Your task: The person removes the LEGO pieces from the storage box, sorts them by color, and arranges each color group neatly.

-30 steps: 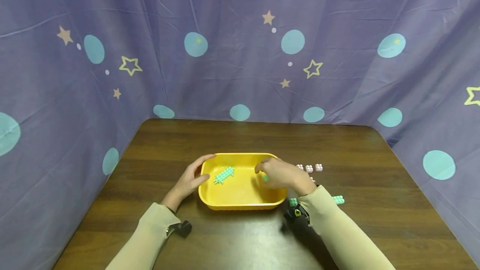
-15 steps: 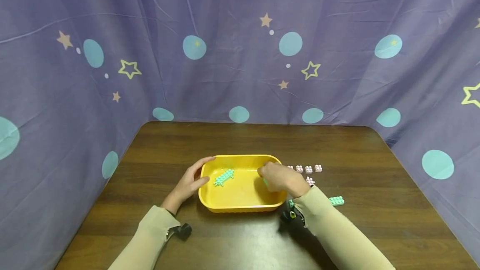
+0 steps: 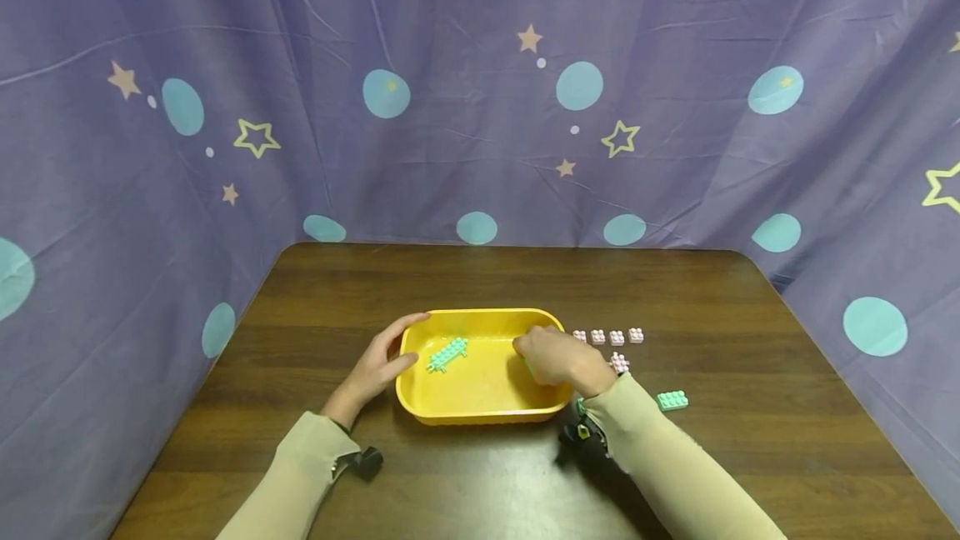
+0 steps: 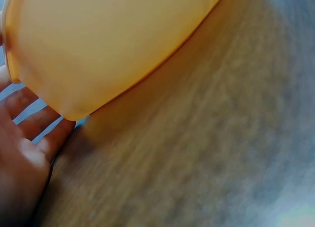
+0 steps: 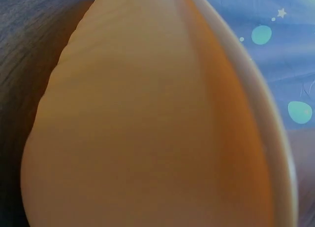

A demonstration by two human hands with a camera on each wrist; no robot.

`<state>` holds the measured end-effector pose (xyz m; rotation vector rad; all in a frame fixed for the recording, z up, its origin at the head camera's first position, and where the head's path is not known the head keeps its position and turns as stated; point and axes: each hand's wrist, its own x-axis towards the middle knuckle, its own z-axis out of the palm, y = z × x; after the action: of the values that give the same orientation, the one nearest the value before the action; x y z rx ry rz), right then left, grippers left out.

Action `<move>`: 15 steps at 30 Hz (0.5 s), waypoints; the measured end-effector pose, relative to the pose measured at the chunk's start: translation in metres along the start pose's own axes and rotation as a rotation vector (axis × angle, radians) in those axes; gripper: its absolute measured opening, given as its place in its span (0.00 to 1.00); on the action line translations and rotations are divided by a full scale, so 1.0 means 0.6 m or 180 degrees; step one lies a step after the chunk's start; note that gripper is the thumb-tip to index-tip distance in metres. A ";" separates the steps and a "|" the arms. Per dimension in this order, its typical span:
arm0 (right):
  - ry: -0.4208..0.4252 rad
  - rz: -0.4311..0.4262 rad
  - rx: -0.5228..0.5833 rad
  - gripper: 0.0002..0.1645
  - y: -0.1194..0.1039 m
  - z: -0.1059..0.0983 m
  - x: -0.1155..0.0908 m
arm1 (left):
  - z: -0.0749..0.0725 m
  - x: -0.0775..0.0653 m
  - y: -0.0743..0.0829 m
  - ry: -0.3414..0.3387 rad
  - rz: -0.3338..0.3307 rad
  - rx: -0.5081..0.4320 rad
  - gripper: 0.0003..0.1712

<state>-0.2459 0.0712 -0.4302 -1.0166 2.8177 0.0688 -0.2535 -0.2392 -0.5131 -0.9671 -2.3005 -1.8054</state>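
Note:
A yellow plastic tub (image 3: 487, 418) stands on the wooden table between both hands. At its left end my left hand (image 3: 372, 367) holds the tub, thumb at the rim and fingers along the outside; the left wrist view shows these fingers (image 4: 37, 121) against the tub's end. Inside, at the left, lies a mint-green toy brick assembly (image 3: 448, 354). My right hand (image 3: 558, 359) reaches into the right end with fingers curled down, pinching a mint-green toy brick (image 3: 529, 368), mostly hidden under the fingers. In the right wrist view the tub wall (image 5: 138, 113) hides the hand.
Right of the tub, several small pink bricks (image 3: 617, 338) lie in a row, with a pink knobbed piece (image 3: 619, 362) nearer. A long mint-green brick (image 3: 672, 400) lies beyond the right sleeve. Another green piece (image 3: 580, 407) is partly covered by the right wrist. A patterned curtain (image 3: 480, 107) surrounds the table.
My right hand has lowered a little and shifted left inside the tub, uncovering more of the pink bricks and the green brick beside the sleeve. The left hand stays at the tub's end.

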 end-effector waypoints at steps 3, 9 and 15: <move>0.0012 -0.0020 0.0084 0.11 0.000 0.002 0.000 | 0.000 0.000 0.000 -0.0003 0.0001 0.0016 0.33; 0.0051 -0.0031 0.0238 0.10 0.000 0.005 -0.001 | -0.001 -0.001 -0.001 -0.0003 0.0011 0.0019 0.34; 0.0056 -0.0067 0.0288 0.14 0.000 0.005 -0.003 | 0.000 0.000 0.001 0.0002 0.0004 0.0024 0.34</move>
<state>-0.2441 0.0728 -0.4330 -1.0317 2.7970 -0.0696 -0.2533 -0.2393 -0.5126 -0.9666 -2.3040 -1.7950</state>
